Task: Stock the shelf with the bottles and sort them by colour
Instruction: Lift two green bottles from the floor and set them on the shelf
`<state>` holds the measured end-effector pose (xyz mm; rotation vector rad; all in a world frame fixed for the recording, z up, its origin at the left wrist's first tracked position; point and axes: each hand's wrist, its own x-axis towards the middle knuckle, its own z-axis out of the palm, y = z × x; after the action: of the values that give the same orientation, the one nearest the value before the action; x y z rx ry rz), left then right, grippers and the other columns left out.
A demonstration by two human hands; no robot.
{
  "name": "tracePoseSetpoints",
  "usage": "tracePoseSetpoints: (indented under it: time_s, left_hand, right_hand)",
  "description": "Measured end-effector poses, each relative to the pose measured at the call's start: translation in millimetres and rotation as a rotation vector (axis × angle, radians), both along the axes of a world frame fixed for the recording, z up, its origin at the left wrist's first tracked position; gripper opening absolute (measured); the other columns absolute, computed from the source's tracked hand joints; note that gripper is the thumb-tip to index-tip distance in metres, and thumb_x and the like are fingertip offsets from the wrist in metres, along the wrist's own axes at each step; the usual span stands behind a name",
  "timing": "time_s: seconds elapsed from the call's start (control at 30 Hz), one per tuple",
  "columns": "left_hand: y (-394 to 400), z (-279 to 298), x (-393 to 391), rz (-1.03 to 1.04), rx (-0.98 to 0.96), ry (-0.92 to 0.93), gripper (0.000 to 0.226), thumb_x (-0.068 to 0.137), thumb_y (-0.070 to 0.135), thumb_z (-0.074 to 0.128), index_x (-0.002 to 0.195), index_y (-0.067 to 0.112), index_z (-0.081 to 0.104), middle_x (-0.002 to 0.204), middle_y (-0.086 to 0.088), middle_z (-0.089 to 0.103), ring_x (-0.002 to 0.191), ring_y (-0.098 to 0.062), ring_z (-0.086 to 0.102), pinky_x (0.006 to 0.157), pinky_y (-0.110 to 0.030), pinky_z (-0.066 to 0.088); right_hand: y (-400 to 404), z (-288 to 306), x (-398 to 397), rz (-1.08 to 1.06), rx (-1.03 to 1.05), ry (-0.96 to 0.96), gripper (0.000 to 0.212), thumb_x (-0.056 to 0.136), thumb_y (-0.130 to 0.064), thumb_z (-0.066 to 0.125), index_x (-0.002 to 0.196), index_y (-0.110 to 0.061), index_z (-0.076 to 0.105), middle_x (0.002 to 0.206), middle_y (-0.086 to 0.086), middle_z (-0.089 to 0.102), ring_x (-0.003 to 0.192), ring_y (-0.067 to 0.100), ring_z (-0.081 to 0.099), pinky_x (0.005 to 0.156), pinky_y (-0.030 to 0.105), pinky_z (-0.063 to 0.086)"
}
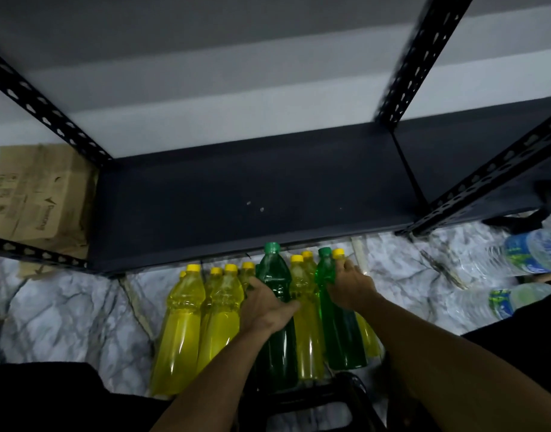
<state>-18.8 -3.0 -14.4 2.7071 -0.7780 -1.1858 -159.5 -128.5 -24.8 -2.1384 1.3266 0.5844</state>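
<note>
On the floor before the empty shelf point(252, 188), left hand point(264, 304) grips one green bottle point(275, 285), right hand point(350, 286) another point(333, 332) — advise lifting both clear of yellow neighbours point(180, 319).

The shelf point(252, 194) was matt black, its uprights punched with a row of slots. At six o'clock stood yellow bottles point(180, 322) with yellow caps, and among them two green bottles point(277, 338) with green caps. The floor point(65, 313) was white marble veined in grey and black. At nine o'clock lay a brown cardboard box point(40, 194) with dark print. At three o'clock were clear bottles point(530, 254) with blue and green labels.
</note>
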Motion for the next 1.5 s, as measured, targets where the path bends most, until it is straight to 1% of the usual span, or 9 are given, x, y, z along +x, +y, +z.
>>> tracePoseSetpoints:
  time_s: [0.17,0.27,0.43,0.57,0.67,0.77,1.1,1.33,1.5]
  left_hand:
    - [12,40,10,-0.082,-0.164,-0.088,0.084,0.066,0.056,0.076,0.117,0.023,0.018,0.096,0.004,0.051,0.068,-0.013,0.059,0.053,-0.029,0.051]
    - [14,59,18,-0.115,-0.198,-0.159,0.089,0.069,0.053,0.075,0.126,0.019,0.016,0.100,0.002,0.053,0.068,-0.011,0.054,0.050,-0.024,0.039]
    - [11,79,22,-0.109,-0.258,-0.192,0.103,0.071,0.051,0.076,0.139,0.012,0.009,0.103,0.004,0.039,0.082,-0.015,0.045,0.066,-0.028,0.040]
    - [9,87,22,-0.121,-0.326,-0.209,0.107,0.069,0.049,0.077,0.142,0.010,0.010,0.105,0.003,0.038,0.086,-0.016,0.044,0.069,-0.030,0.046]
    - [6,91,23,-0.115,-0.343,-0.216,0.107,0.065,0.051,0.076,0.140,0.016,0.009,0.104,0.001,0.048,0.084,-0.021,0.056,0.070,-0.035,0.053]
    - [2,103,22,-0.104,-0.371,-0.233,0.106,0.063,0.052,0.075,0.140,0.020,0.009,0.110,-0.003,0.055,0.090,-0.027,0.061,0.073,-0.037,0.054]
    - [2,165,11,-0.047,-0.573,-0.274,0.106,0.064,0.051,0.076,0.140,0.019,0.011,0.122,-0.007,0.057,0.103,-0.033,0.060,0.083,-0.039,0.050]
    - [21,224,11,-0.029,-0.797,-0.324,0.099,0.060,0.045,0.082,0.133,0.031,0.016,0.111,0.002,0.057,0.094,-0.027,0.062,0.080,-0.041,0.054]
    - [32,283,12,-0.040,-0.993,-0.319,0.094,0.058,0.039,0.085,0.129,0.033,0.023,0.101,0.016,0.055,0.087,-0.013,0.061,0.074,-0.033,0.052]
  right_hand:
    - [11,-19,1,-0.387,0.088,-0.103,0.087,0.082,-0.051,0.068,0.142,-0.004,0.028,0.137,0.016,0.044,0.125,0.031,0.046,0.092,0.035,0.043]
    - [16,-22,-1,-0.490,0.119,-0.114,0.074,0.081,-0.048,0.071,0.133,-0.006,0.039,0.119,0.012,0.055,0.097,0.020,0.051,0.072,0.026,0.041]
    - [17,-54,-6,-0.487,0.191,-0.074,0.059,0.073,-0.053,0.075,0.113,-0.016,0.054,0.089,0.001,0.059,0.082,0.019,0.062,0.071,0.034,0.058]
    - [13,-60,-5,-0.519,0.203,-0.060,0.044,0.074,-0.048,0.076,0.097,-0.014,0.059,0.085,0.004,0.062,0.075,0.018,0.063,0.068,0.033,0.059]
    - [12,-48,-4,-0.572,0.166,-0.053,0.054,0.072,-0.049,0.078,0.104,-0.010,0.059,0.087,0.002,0.061,0.076,0.016,0.062,0.062,0.029,0.055]
    - [10,-23,-4,-0.614,0.079,-0.073,0.074,0.067,-0.052,0.081,0.116,-0.007,0.049,0.092,0.003,0.053,0.081,0.019,0.056,0.060,0.028,0.045]
    - [-3,88,-4,-0.407,-0.047,-0.391,0.068,0.072,-0.050,0.076,0.121,-0.020,0.039,0.113,0.003,0.060,0.105,0.027,0.059,0.075,0.031,0.043]
    - [12,199,-17,-0.262,-0.192,-0.665,0.073,0.067,-0.058,0.077,0.121,-0.028,0.040,0.113,-0.005,0.061,0.103,0.021,0.060,0.084,0.039,0.050]
    - [24,286,-19,-0.232,-0.312,-0.867,0.071,0.063,-0.058,0.081,0.118,-0.030,0.047,0.101,-0.015,0.061,0.094,0.010,0.061,0.078,0.030,0.050]
